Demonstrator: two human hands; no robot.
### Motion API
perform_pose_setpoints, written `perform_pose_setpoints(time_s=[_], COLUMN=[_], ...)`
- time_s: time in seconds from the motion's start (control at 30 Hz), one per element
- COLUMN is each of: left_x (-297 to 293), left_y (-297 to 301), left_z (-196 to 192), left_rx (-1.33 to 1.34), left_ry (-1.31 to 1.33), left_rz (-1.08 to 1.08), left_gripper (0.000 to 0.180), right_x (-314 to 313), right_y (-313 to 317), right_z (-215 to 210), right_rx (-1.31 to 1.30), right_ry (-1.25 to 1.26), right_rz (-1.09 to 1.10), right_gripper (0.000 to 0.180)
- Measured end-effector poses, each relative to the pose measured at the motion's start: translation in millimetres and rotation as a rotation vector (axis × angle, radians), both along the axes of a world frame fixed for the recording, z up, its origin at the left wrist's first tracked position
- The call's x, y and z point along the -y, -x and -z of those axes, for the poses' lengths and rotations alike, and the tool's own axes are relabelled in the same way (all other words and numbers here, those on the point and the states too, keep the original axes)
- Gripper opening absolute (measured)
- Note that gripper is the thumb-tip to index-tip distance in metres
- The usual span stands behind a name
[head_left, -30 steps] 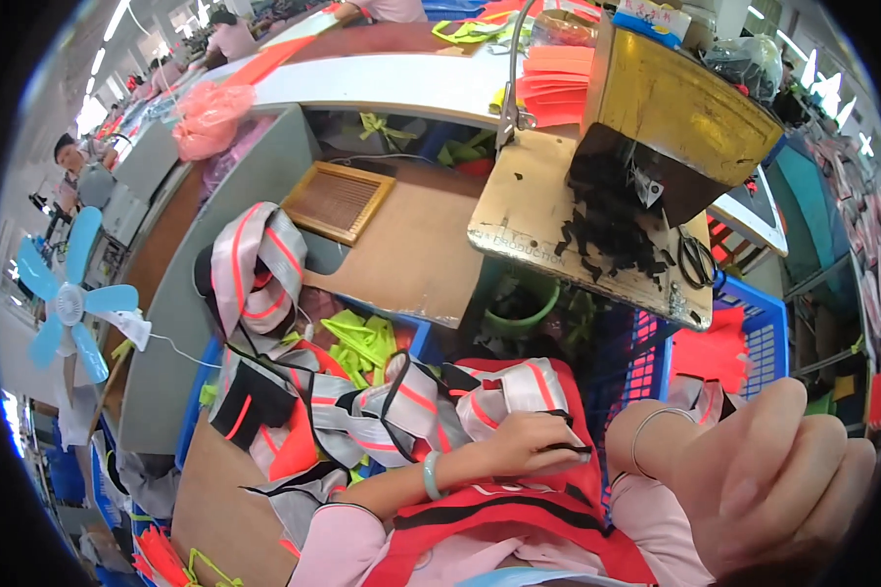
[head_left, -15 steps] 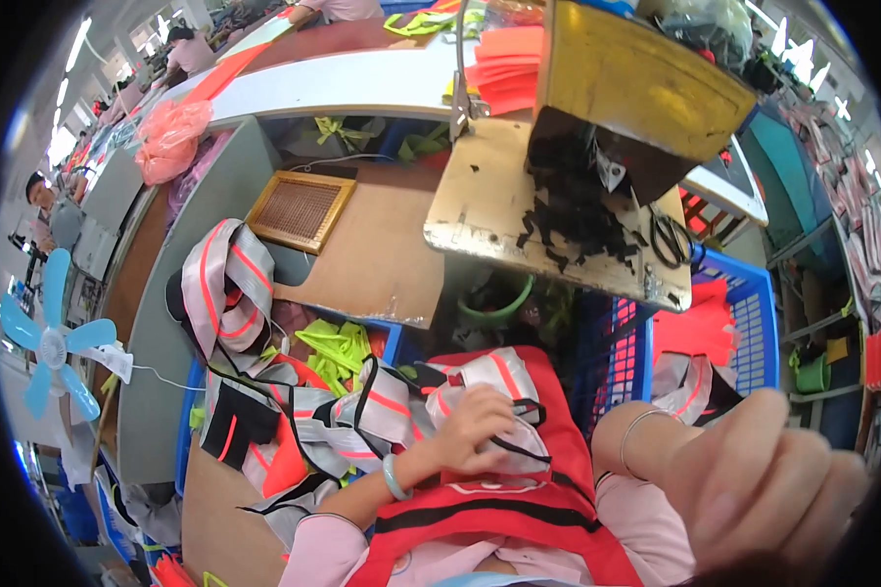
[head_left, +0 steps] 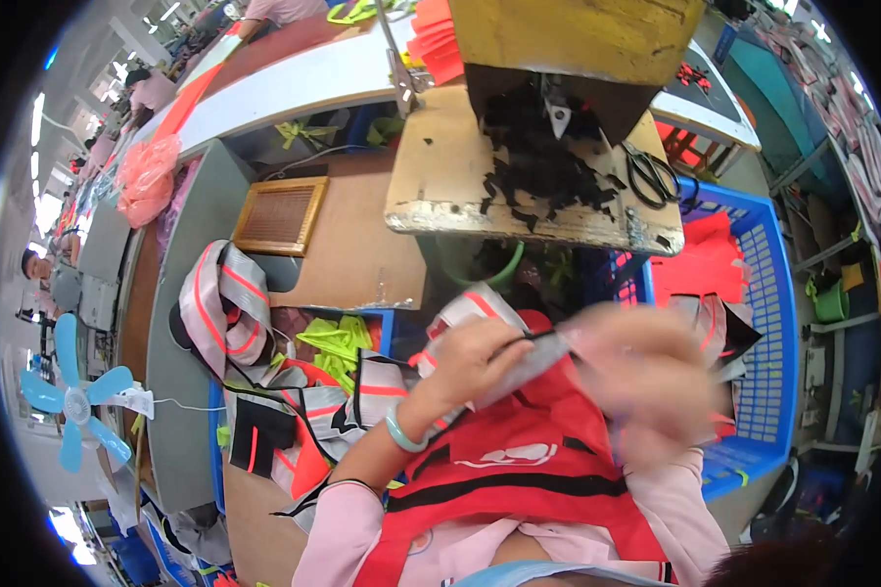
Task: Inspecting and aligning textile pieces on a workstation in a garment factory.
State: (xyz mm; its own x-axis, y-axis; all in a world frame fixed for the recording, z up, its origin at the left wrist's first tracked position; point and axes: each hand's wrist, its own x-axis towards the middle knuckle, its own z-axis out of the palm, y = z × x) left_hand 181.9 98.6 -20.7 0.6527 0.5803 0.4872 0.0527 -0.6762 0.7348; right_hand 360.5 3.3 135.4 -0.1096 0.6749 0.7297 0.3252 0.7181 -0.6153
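In the head view, the left hand (head_left: 475, 357) pinched a grey reflective strip (head_left: 529, 374) by its black edging, fingers bent over the top, seemingly to keep the loose band from slipping. The right hand (head_left: 646, 372) was at the strip's other side, too blurred to tell whether it gripped. The strip lay between the hands, above the red apron (head_left: 558, 435), whose lap probably served as a soft rest. More striped banding lay leftward in folds toward a large coil (head_left: 227, 311), perhaps looped to limit tangling, beside neon-yellow scraps (head_left: 335, 342) in a blue crate (head_left: 388, 333). Ahead, scissors (head_left: 652, 176) lay at the right of the wooden tabletop (head_left: 431, 186), likely for easy reach, near black scraps (head_left: 548, 181). A blue basket (head_left: 768, 323) on the right contained red fabric pieces (head_left: 700, 254), presumably to keep them grouped.
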Motion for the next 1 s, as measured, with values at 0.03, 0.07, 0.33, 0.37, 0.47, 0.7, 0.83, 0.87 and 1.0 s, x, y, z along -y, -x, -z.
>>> perform_pose_setpoints(time_s=[0.03,0.07,0.33,0.37,0.47,0.7,0.83,0.87,1.0], left_x=[1,0,-18,-19,-24,-33,-53,-56,-61], left_y=[1,-3,18,23,22,-6,-23,-24,-24], left_z=[-2,-17,-16,-13,-26,-36,-76,-79,-66], left_rx=[0.0,-0.061,-0.639,-0.582,-0.772,-0.664,-0.497,-0.496,-0.466], left_ry=[0.007,-0.042,0.084,0.151,0.288,-0.411,-0.127,-0.152,0.539], left_rz=[-0.049,-0.075,0.393,0.477,0.652,0.873,0.85,0.859,0.656], left_gripper=[0.014,0.017,0.02,0.023,0.031,0.028,0.036,0.036,0.021], right_x=[-13,-21,-1,4,9,23,28,24,-13], right_y=[4,12,38,37,32,13,-34,-44,-72], right_z=[25,52,174,175,189,145,91,81,98], right_rx=[0.281,0.397,0.297,0.331,0.378,0.447,0.319,0.228,0.112], right_ry=[0.135,0.122,0.421,0.469,0.504,0.423,0.554,0.594,0.639], right_rz=[0.081,0.191,0.182,0.188,0.144,0.049,-0.065,-0.085,0.015], right_gripper=[0.057,0.065,0.08,0.07,0.037,0.019,0.014,0.015,0.019])
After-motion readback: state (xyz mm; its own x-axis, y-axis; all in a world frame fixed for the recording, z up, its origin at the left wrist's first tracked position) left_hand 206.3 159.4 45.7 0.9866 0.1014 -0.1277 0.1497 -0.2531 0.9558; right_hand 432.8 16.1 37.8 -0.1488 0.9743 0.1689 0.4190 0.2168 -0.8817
